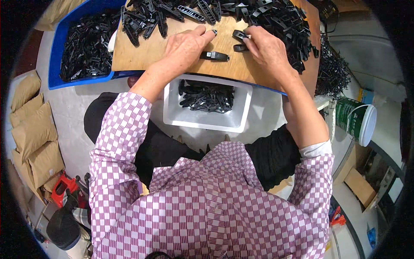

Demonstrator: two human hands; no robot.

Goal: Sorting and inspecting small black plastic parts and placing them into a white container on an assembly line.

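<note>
Over the wooden board [151, 52], my left hand [185, 46] is closed, thumb and forefinger pinched on a small dark piece [214, 32] that mostly hides behind the fingertips. Just below its fingers lies a long black plastic part [214, 56] with a pale spot on it. My right hand [268, 48] is closed too, fingertips on a short black plastic part [239, 35]. A second short black part [240, 48] lies right below that one, close to the right thumb. Heaps of similar black parts [276, 21] cover the board's far side and right side.
A white bin [246, 108] holding black parts stands below the board's near edge. At left is a blue tub [54, 64] full of black parts. Brown sacks [32, 125] are stacked at far left. A green bucket [347, 116] lies tilted at right, near a dark tangled pile [334, 69].
</note>
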